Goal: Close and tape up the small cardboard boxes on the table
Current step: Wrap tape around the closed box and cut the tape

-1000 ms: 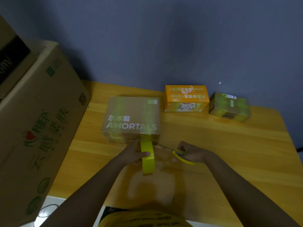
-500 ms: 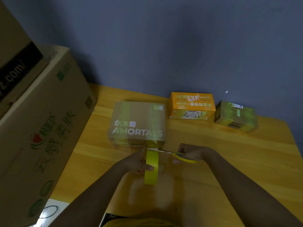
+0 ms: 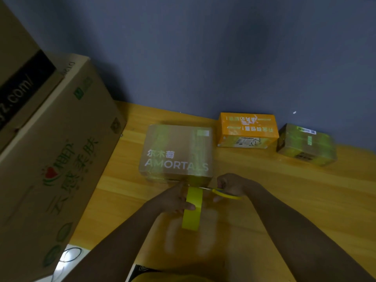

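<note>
Over the last second we have kept the same pose, while the view has tipped so the flat brown cardboard box printed AMORTALS (image 3: pixel 176 152) sits lower and closer to our hands; the scissor blades have stayed at the strip of tape running from the box's near edge, so we judge the cut that frees this band is under way, not finished. Our left hand (image 3: pixel 173 200) curls its grip around the upright roll of yellow tape (image 3: pixel 192 208), thumb across its face. Our right hand (image 3: pixel 228 185) has its grip closed through the yellow-handled scissors (image 3: pixel 224 193); whether the blades are apart we cannot tell. On the wooden tabletop (image 3: pixel 284 190) behind stand an orange printed box (image 3: pixel 247 130) and a small brown box wrapped in tape (image 3: pixel 306 144).
</note>
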A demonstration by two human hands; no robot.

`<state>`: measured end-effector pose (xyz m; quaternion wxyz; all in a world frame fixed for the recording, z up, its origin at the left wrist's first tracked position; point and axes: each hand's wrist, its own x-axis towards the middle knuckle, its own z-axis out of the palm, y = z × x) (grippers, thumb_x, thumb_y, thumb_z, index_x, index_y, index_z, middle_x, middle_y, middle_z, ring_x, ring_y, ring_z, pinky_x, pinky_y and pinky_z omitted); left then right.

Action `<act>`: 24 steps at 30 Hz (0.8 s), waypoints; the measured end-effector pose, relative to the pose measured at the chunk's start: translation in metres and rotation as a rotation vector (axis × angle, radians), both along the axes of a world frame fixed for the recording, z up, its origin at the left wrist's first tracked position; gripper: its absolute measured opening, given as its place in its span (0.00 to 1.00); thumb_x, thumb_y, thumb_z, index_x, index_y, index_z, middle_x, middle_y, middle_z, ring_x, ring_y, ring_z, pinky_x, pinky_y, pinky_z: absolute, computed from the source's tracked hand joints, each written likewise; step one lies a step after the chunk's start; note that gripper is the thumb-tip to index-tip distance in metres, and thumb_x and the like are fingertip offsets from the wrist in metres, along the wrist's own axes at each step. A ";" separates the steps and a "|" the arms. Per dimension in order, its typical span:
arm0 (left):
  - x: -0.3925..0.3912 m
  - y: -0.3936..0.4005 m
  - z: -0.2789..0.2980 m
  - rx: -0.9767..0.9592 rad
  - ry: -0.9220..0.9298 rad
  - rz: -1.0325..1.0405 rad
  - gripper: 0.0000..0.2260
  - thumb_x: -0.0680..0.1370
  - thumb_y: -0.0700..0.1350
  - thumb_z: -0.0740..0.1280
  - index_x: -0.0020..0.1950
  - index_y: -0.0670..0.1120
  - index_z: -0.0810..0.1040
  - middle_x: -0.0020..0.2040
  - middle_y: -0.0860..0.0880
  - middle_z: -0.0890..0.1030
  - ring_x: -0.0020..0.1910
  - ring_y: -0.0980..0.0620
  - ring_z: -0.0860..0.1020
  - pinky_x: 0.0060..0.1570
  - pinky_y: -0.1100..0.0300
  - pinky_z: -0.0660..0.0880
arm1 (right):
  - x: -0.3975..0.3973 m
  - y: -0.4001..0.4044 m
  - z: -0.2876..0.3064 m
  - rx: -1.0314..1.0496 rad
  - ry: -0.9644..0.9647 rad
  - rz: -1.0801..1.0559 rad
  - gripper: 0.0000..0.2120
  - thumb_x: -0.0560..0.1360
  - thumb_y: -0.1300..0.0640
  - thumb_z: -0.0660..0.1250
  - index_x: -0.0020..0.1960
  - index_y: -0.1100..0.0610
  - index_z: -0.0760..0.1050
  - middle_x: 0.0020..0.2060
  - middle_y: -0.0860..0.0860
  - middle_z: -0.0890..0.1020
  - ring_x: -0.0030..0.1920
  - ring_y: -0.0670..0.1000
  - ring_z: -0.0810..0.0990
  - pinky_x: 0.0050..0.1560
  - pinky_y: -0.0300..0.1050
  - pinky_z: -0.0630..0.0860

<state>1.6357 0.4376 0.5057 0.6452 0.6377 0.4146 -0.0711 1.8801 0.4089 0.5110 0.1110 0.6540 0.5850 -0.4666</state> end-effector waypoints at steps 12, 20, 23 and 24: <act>0.011 0.008 0.010 0.175 0.167 -0.071 0.22 0.70 0.50 0.77 0.53 0.44 0.68 0.56 0.43 0.74 0.49 0.49 0.75 0.45 0.55 0.70 | 0.013 -0.068 -0.047 0.120 -0.462 0.002 0.17 0.80 0.48 0.59 0.62 0.58 0.72 0.60 0.57 0.74 0.61 0.57 0.72 0.56 0.49 0.75; 0.009 0.005 0.006 0.119 0.106 -0.098 0.16 0.71 0.46 0.76 0.45 0.43 0.70 0.46 0.42 0.75 0.40 0.50 0.76 0.38 0.57 0.70 | -0.046 -0.039 0.010 0.627 0.444 -0.792 0.14 0.76 0.74 0.58 0.47 0.64 0.82 0.42 0.63 0.83 0.35 0.47 0.79 0.41 0.41 0.76; 0.003 0.004 0.005 0.049 0.092 -0.079 0.14 0.70 0.44 0.77 0.44 0.49 0.71 0.36 0.48 0.79 0.28 0.59 0.78 0.29 0.64 0.73 | -0.067 -0.012 0.015 0.375 0.797 -0.796 0.17 0.73 0.78 0.55 0.53 0.68 0.79 0.44 0.59 0.83 0.42 0.47 0.83 0.45 0.36 0.78; 0.003 0.004 0.004 0.046 0.100 -0.082 0.15 0.70 0.44 0.77 0.44 0.50 0.70 0.35 0.49 0.79 0.27 0.60 0.77 0.28 0.65 0.73 | -0.071 -0.006 0.008 0.302 0.804 -0.765 0.16 0.73 0.77 0.56 0.55 0.70 0.78 0.48 0.59 0.82 0.44 0.47 0.83 0.45 0.34 0.77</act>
